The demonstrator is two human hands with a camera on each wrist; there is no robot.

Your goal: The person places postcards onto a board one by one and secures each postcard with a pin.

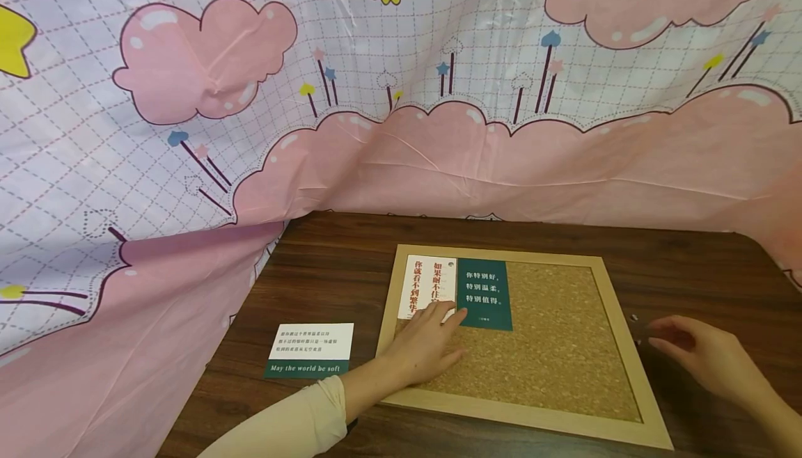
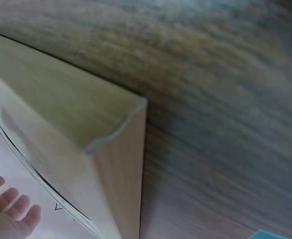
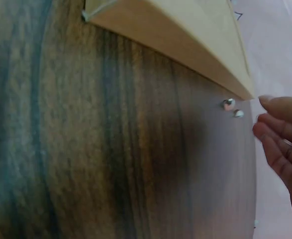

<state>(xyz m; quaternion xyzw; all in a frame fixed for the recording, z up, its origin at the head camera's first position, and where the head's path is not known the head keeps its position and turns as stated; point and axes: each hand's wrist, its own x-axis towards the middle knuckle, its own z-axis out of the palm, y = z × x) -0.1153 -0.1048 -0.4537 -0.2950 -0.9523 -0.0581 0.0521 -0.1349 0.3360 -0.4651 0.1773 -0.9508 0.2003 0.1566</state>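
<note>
My left hand [image 1: 422, 346] rests over a wood-framed corkboard [image 1: 551, 367], its fingertips on the lower parts of two cards. One is a white card [image 1: 426, 280] with red characters; beside it lies a dark green card [image 1: 485, 294] with white characters. Off the board's right edge, my right hand [image 1: 711, 357] hovers with loosely bent fingers and nothing visible in them. Near its fingertips, two small shiny metal pieces, probably pushpins [image 3: 229, 104], lie on the table. The left wrist view shows the fingers and a frame corner [image 2: 116, 134].
A white and green card [image 1: 310, 346] with printed text lies on the dark wood table [image 1: 326, 256], left of the board. Behind and to the left hangs a pink and white patterned curtain [image 1: 401, 166], meeting the table's far edge.
</note>
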